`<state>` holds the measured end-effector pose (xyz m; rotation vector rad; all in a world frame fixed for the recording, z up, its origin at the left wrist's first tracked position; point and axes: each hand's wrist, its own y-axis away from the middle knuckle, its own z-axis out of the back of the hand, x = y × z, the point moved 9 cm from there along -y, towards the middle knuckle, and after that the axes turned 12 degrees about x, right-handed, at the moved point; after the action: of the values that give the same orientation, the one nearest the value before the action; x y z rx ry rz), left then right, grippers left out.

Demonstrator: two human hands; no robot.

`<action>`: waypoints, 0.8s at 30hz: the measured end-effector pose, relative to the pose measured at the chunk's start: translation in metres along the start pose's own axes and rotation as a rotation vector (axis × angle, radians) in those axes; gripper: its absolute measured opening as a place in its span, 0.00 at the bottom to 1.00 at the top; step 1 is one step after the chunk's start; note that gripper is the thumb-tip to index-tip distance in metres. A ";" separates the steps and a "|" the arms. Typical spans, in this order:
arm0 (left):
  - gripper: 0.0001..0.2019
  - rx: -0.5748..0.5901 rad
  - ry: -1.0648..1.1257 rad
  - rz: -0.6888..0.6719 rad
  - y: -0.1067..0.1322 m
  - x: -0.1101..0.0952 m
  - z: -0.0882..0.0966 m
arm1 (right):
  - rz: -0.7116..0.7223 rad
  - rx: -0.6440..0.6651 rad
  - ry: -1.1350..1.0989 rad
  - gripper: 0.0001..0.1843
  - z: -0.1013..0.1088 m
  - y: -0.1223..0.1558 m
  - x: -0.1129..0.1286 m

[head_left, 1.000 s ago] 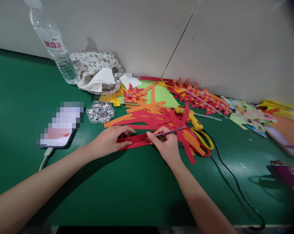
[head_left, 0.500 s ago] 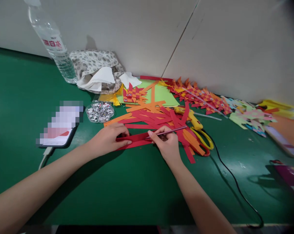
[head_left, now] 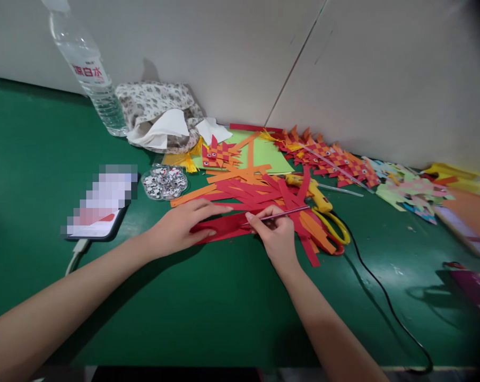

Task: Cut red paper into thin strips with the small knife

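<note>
A red paper strip (head_left: 226, 225) lies on the green table, near its front middle. My left hand (head_left: 180, 225) rests on the strip's left end with fingers stretched and apart, pressing it flat. In my right hand (head_left: 277, 233) is a slim pinkish pencil (head_left: 289, 211), its tip down on the right part of the strip. Just beyond both hands spreads a pile of loose red and orange paper strips (head_left: 250, 190). A yellow glue gun (head_left: 317, 196) and yellow-and-red handled scissors (head_left: 339, 231) lie to the right of my right hand, partly covered by strips.
A charging phone (head_left: 104, 207) and a clear box of googly eyes (head_left: 165, 183) lie at left. Behind stand a water bottle (head_left: 90, 74) and a patterned tissue pouch (head_left: 156, 98). Woven paper fish (head_left: 335, 159) lie along the wall. A black cord (head_left: 377, 286) crosses the right side.
The fingers of my left hand have uncurled and spread over the red strip, which now lies flatter. My right hand keeps the pencil at nearly the same spot.
</note>
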<state>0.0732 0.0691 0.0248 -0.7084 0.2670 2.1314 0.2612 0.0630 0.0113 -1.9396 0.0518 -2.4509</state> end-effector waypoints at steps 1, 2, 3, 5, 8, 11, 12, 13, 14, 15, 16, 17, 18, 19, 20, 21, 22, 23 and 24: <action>0.20 0.013 -0.027 -0.039 0.000 -0.003 -0.002 | 0.000 0.005 -0.021 0.17 0.000 0.000 0.000; 0.18 0.025 -0.047 -0.067 0.000 -0.005 -0.003 | -0.002 0.009 -0.041 0.17 -0.001 -0.001 -0.001; 0.17 0.033 -0.057 -0.084 0.000 -0.006 -0.004 | -0.005 0.013 -0.055 0.17 -0.001 -0.001 -0.001; 0.15 0.041 -0.043 -0.093 -0.001 -0.005 -0.006 | -0.009 0.020 -0.056 0.18 -0.002 -0.001 0.000; 0.13 0.048 0.002 -0.086 -0.003 -0.003 -0.006 | -0.021 0.032 -0.012 0.18 -0.005 0.000 0.003; 0.11 0.051 0.026 -0.078 -0.003 -0.002 -0.005 | -0.031 0.040 0.021 0.19 -0.006 0.000 0.004; 0.11 0.052 0.029 -0.073 -0.003 -0.001 -0.005 | -0.030 0.040 0.025 0.19 -0.006 0.001 0.004; 0.10 0.053 0.033 -0.068 -0.003 -0.001 -0.005 | -0.029 0.040 0.024 0.19 -0.006 0.001 0.004; 0.09 0.055 0.036 -0.063 -0.003 0.000 -0.006 | -0.026 0.041 0.021 0.19 -0.006 0.001 0.004; 0.09 0.057 0.040 -0.059 -0.002 0.001 -0.006 | -0.024 0.042 0.022 0.19 -0.006 0.001 0.004; 0.09 0.060 0.044 -0.056 -0.002 0.001 -0.006 | -0.024 0.045 0.024 0.19 -0.006 0.001 0.003; 0.09 0.061 0.048 -0.054 -0.002 0.002 -0.007 | -0.025 0.047 0.027 0.19 -0.006 0.000 0.003; 0.09 0.063 0.053 -0.052 -0.002 0.002 -0.007 | -0.025 0.048 0.032 0.19 -0.006 0.000 0.003; 0.08 0.060 0.058 -0.048 -0.002 0.003 -0.007 | -0.025 0.048 0.037 0.19 -0.006 0.000 0.002; 0.08 0.062 0.060 -0.046 -0.002 0.003 -0.007 | -0.024 0.047 0.041 0.19 -0.006 0.000 0.002; 0.08 0.066 0.065 -0.049 -0.002 0.003 -0.008 | -0.023 0.047 0.045 0.19 -0.005 0.000 0.002; 0.08 0.064 0.065 -0.047 -0.002 0.003 -0.007 | -0.022 0.047 0.047 0.19 -0.005 0.000 0.001; 0.08 0.064 0.066 -0.045 -0.003 0.003 -0.007 | -0.020 0.048 0.047 0.19 -0.005 0.000 0.001; 0.08 0.063 0.062 -0.039 -0.003 0.003 -0.007 | -0.017 0.047 0.047 0.19 -0.005 -0.001 0.001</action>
<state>0.0770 0.0700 0.0176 -0.7386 0.3495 2.0578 0.2561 0.0636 0.0107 -1.8723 -0.0215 -2.4849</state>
